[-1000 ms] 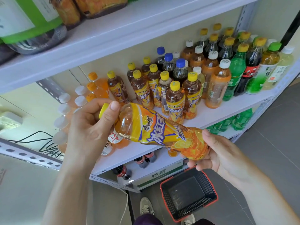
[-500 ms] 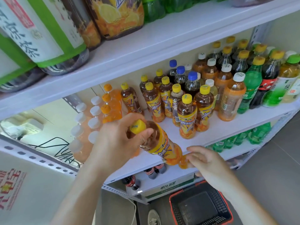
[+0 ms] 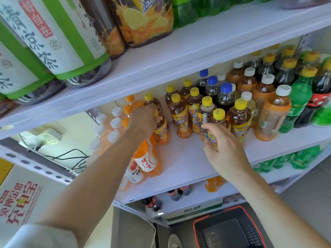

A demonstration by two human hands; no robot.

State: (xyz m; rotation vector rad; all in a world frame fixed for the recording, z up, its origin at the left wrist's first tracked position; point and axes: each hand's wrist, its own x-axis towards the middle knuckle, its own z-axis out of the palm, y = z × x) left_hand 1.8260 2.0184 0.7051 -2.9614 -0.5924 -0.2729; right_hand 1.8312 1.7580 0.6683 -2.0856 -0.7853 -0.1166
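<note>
the iced tea bottle (image 3: pixel 162 131), held sideways in both hands a second ago, now stands upright on the shelf (image 3: pixel 184 158), left of its row; the left hand (image 3: pixel 145 119) keeps its fingers wrapped round the top; the right hand (image 3: pixel 223 147) has let go and curls round the front bottle (image 3: pixel 219 120); the put-back looks nearly done, with only the release left.

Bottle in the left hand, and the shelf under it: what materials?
Tea bottle, gripped by the left hand: clear plastic likely, brown liquid shows through, glossy printed sleeve. Shelf: smooth matte white board, maybe painted metal or laminate; cannot tell.
</note>
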